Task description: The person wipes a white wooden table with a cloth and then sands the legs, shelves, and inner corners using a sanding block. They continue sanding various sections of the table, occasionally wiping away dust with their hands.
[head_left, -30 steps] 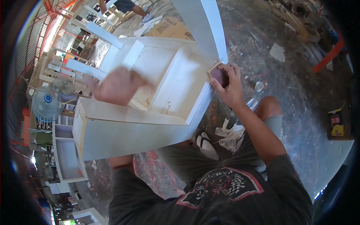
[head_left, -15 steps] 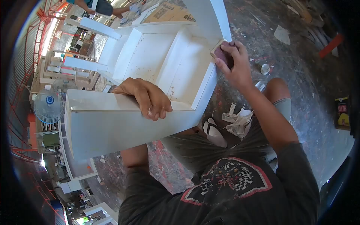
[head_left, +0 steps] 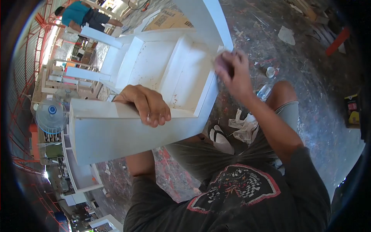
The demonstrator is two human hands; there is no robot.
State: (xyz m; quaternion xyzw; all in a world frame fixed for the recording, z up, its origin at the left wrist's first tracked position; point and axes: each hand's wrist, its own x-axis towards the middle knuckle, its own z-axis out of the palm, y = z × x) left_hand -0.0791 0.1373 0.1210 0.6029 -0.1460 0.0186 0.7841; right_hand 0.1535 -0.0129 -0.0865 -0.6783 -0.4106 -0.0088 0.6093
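Observation:
A white wooden furniture piece (head_left: 127, 133) with inner dividers lies tilted across my lap. My left hand (head_left: 145, 103) is closed over the top edge of its near side panel, fingers curled down the outer face. In my right hand (head_left: 237, 75) is a small brownish sanding block (head_left: 223, 65), blurred by motion. The block is at the frame's right edge, close to where the tall white panel (head_left: 212, 23) joins; whether it touches the wood cannot be made out. Brown specks of debris (head_left: 176, 99) lie inside the frame.
A crumpled white cloth (head_left: 244, 127) lies on the floor by my foot, with a small clear cup (head_left: 270, 72) and a plastic bottle (head_left: 264, 92) nearby. A fan (head_left: 51, 115) stands at left. Behind, a person in a teal shirt (head_left: 74, 17) bends near a cardboard sheet (head_left: 170, 20).
My right hand has moved down and slightly left along the frame's edge with the sanding block. My left hand keeps its grip. The person behind has come further into view.

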